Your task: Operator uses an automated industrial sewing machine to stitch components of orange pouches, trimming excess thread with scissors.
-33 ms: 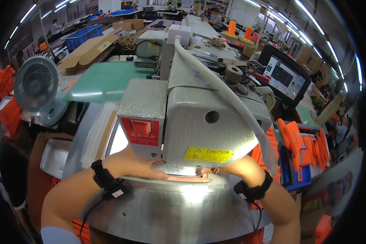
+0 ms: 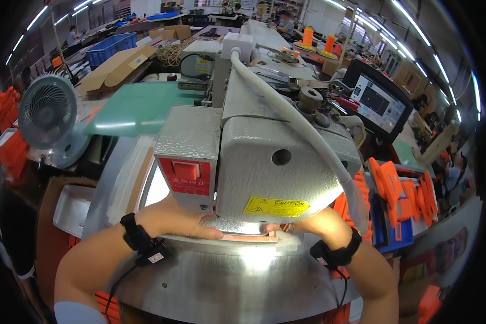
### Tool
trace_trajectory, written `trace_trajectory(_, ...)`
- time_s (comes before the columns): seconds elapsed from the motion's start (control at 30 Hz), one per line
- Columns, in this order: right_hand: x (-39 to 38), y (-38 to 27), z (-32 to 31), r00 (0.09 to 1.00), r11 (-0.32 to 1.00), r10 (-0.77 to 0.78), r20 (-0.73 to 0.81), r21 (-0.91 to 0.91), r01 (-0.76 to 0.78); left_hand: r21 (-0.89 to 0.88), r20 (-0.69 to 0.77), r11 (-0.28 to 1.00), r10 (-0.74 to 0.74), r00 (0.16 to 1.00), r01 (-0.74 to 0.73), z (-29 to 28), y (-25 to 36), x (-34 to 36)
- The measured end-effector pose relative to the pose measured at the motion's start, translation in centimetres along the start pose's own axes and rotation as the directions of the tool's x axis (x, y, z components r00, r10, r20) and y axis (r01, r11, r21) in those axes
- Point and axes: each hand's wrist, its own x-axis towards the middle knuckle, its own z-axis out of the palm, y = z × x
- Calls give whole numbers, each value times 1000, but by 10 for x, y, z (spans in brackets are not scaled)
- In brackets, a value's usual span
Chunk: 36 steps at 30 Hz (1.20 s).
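Beneath the grey head of an industrial sewing machine, both my hands reach in from either side. My left hand lies low with its thumb stretched out along a pale brownish strip; its other fingers pass out of sight behind the machine. On the other side my right hand has a fingertip near the strip's right end, and most of its fingers are hidden or lost in glare. The strip lies at the inner edge of the shiny metal table. What lies under the machine head is covered.
A red switch box hangs left of the machine head. Orange pieces fill a blue bin at right, below a control screen. At left are a fan, a green sheet and a white tray.
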Motion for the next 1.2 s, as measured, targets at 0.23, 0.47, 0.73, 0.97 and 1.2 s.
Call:
trace_trajectory(0.23, 0, 7, 4, 1000, 1000, -2, -16, -22, 2, -59, -1, 998, -4, 1000, 4, 6, -11, 1)
trace_trajectory(0.47, -2, 10, 5, 1000, 999, -9, -20, -32, 9, -90, -69, 995, 37, 997, -43, 14, -23, 0)
trace_trajectory(0.73, -5, 11, 6, 1000, 999, -15, -20, -39, 14, -37, -86, 999, 10, 996, -13, 6, -9, -4)
trace_trajectory(0.97, -8, 12, 7, 1000, 999, -21, -23, -40, 20, -43, -3, 998, -49, 999, 49, -6, 8, -6)
trace_trajectory(1.2, -8, 14, 9, 998, 998, -40, -39, -41, 38, 91, -141, 989, 132, 981, -120, -2, 2, -5)
